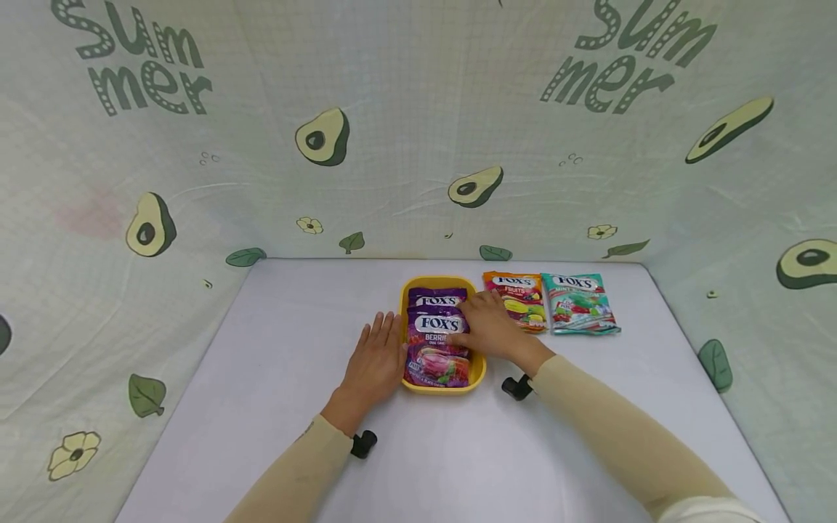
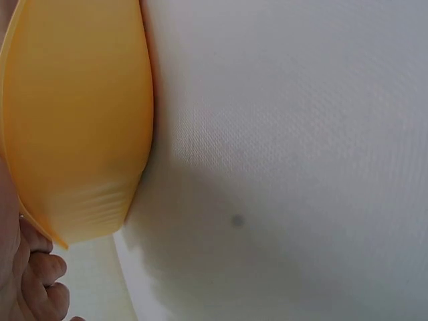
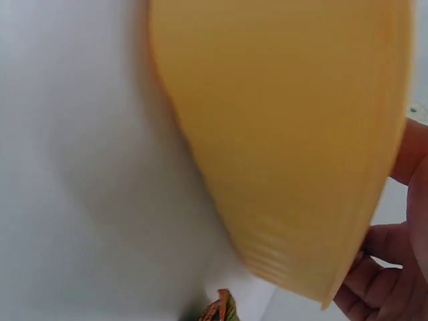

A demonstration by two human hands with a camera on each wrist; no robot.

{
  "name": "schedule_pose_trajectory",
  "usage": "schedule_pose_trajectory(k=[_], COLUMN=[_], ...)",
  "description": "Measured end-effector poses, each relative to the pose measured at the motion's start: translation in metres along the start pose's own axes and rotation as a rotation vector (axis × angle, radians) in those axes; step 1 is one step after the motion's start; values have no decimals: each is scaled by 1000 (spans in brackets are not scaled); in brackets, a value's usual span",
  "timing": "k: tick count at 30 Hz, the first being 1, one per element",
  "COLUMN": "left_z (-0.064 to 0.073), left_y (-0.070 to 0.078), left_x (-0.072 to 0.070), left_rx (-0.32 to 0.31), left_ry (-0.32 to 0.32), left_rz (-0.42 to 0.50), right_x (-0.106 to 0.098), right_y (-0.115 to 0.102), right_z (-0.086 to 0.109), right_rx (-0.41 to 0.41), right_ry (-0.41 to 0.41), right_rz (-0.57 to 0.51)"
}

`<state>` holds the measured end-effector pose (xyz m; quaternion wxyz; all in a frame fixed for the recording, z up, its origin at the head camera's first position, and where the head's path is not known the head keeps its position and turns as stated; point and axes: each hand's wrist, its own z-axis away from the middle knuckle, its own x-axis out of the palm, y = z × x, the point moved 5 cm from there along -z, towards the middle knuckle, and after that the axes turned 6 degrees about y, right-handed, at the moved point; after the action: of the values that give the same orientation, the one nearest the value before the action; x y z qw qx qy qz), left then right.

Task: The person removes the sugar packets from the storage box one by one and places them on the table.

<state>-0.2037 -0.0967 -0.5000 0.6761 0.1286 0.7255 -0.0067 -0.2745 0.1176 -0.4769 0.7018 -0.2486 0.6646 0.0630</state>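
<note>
In the head view, a yellow tray point(image 1: 479, 372) holds purple FOX'S candy bags, a front Berries bag point(image 1: 434, 363) overlapping a rear bag point(image 1: 431, 293). My left hand point(image 1: 378, 359) rests along the tray's left side with its fingers straight. Across the right rim reaches my right hand point(image 1: 492, 325), thumb spread from the fingers, touching the right edges of the purple bags. The left wrist view has the tray's outer wall point(image 2: 80, 120) with fingers at its rim; the right wrist view has the opposite wall point(image 3: 281, 120), with thumb and fingers apart above it.
Right of the tray lie an orange FOX'S Fruits bag point(image 1: 523, 309) and a teal FOX'S bag point(image 1: 580, 305), side by side on the white table point(image 1: 288, 349). A printed cloth point(image 1: 392, 131) stands behind and at both sides.
</note>
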Motion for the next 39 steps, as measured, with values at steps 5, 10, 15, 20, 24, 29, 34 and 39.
schedule_pose_trajectory(k=[5,10,15,20,24,29,34,39], left_z=[0,1,1,0,0,0,0,-1], left_y=[0,0,1,0,0,1,1,1], left_x=[0,0,-1,0,1,0,0,2], left_rx=[3,1,27,28,16,39,48,42], left_ry=[7,9,37,37,25,47,52,53], left_rz=[3,10,14,22,35,31,22,20], right_x=[-7,-9,-4,-9,-11,0,10,13], right_y=[-5,-11,-14,-15,-17,-22,-33,-45], right_z=[6,18,28,29,25,21,26,31], right_rx=[-16,-64,-45,-53,-61,-13,-25,-73], right_ry=[-3,-32,-25,190,326,236,65,-36], right_rz=[-126,-239,-366,-551,-529,-481,-468,-400])
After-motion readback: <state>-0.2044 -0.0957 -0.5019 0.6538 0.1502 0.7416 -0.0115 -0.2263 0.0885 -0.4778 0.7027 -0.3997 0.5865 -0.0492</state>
